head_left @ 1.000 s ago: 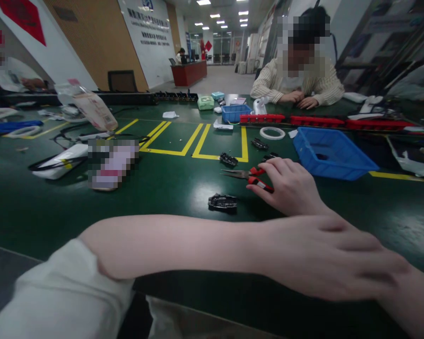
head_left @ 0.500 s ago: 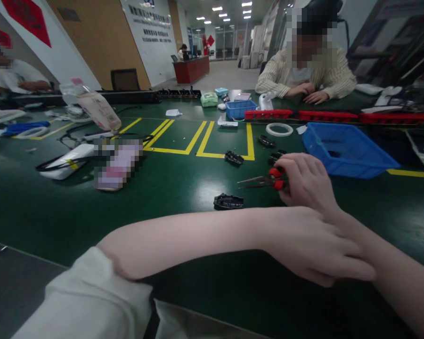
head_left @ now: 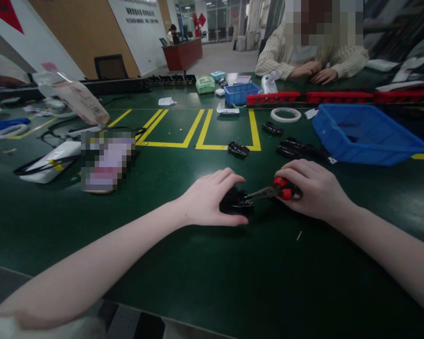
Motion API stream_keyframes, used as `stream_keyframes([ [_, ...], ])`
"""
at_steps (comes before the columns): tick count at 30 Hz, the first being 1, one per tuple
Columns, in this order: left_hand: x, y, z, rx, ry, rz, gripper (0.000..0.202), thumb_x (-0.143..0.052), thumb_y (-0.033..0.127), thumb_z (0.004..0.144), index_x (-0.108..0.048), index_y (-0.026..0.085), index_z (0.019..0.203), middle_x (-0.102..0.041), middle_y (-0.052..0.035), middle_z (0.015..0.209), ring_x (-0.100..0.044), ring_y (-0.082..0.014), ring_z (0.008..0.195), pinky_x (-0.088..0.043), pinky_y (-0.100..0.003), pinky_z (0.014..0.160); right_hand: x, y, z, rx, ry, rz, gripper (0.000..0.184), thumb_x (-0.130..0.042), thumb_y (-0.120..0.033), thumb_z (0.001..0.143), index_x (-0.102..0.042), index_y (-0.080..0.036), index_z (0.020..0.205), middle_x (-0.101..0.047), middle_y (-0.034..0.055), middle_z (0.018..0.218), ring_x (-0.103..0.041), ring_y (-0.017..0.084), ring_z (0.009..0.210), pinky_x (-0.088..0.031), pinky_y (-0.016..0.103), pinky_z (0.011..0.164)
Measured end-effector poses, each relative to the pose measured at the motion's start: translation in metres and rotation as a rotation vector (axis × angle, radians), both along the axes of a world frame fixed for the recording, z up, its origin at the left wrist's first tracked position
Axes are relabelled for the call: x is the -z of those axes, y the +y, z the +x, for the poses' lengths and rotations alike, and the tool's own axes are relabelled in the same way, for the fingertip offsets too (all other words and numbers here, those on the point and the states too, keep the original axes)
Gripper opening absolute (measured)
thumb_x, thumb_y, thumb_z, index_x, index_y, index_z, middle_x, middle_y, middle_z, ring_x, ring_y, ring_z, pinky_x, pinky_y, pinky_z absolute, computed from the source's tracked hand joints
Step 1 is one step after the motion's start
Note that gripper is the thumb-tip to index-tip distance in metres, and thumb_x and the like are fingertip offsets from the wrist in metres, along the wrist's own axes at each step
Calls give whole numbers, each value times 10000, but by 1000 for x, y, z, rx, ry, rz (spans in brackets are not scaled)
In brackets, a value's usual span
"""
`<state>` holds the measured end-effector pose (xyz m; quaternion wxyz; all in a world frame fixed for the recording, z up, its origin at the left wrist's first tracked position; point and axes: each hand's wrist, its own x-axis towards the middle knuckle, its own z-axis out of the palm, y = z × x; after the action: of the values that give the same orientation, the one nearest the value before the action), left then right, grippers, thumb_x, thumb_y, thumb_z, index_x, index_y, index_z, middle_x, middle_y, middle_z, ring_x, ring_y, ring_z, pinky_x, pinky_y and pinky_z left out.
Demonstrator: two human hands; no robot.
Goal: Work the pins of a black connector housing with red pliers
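My right hand [head_left: 313, 190] is closed round red-handled needle-nose pliers [head_left: 265, 192], whose jaws point left. The tips of the jaws reach the right end of a black plastic part [head_left: 235, 202] on the table. From the left, my left hand [head_left: 215, 197] grips this part between thumb and fingers, covering some of it. Farther off lie more black parts: one [head_left: 238, 149] at the yellow tape line, one [head_left: 272, 128] behind it, and a darker cluster [head_left: 293, 149] beyond my right hand. A thin pale sliver [head_left: 299, 235] rests on the table near my right wrist.
A large blue bin [head_left: 371, 136] stands at right, with a white ring [head_left: 285, 115] and red strips [head_left: 339, 97] near it. At left are a phone [head_left: 109, 162], a white pouch [head_left: 51, 162] and a tilted bottle [head_left: 79, 99]. Across the table sits a person [head_left: 272, 54] in a striped shirt.
My left hand has come from over my right forearm to the black part and holds it. The pliers have moved down to that part, and the view has tilted downward.
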<state>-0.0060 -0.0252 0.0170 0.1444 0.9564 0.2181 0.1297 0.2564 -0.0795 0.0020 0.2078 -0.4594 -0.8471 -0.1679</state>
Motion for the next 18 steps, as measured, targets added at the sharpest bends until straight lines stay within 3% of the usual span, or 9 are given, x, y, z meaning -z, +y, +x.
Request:
stream_keyframes([
  [2, 2, -5, 4, 11, 42, 53, 651, -591, 615, 762, -451, 164, 1210, -527, -81, 1122, -520, -228, 955, -459, -357, 792, 0, -1, -1, -30, -2, -12, 234, -602, -354, 758, -564, -189, 919, -609, 98, 907, -574, 230, 803, -474, 365, 686],
  [7, 4, -13, 5, -51, 53, 57, 328, -557, 439, 864, -515, 151, 1015, -555, -67, 1020, -522, -208, 889, -439, -318, 738, -2, -2, 2, -108, 58, -44, 402, -572, -518, 783, -560, -148, 940, -595, 133, 962, -577, 219, 796, -475, 343, 661],
  [12, 3, -17, 7, -65, 21, -122, 338, -586, 441, 853, -494, 173, 1038, -610, -28, 933, -579, -175, 793, -432, -270, 644, -3, -3, 4, -111, 36, -10, 304, -385, -364, 901, -587, -138, 918, -623, 122, 893, -585, 215, 770, -472, 343, 650],
  [18, 3, -22, 10, -39, 30, -84, 394, -571, 536, 823, -507, 190, 1002, -628, 10, 808, -591, -162, 676, -410, -259, 595, -2, -3, 3, -99, 57, -2, 273, -387, -306, 886, -604, -161, 965, -649, 125, 991, -605, 255, 940, -492, 406, 800],
])
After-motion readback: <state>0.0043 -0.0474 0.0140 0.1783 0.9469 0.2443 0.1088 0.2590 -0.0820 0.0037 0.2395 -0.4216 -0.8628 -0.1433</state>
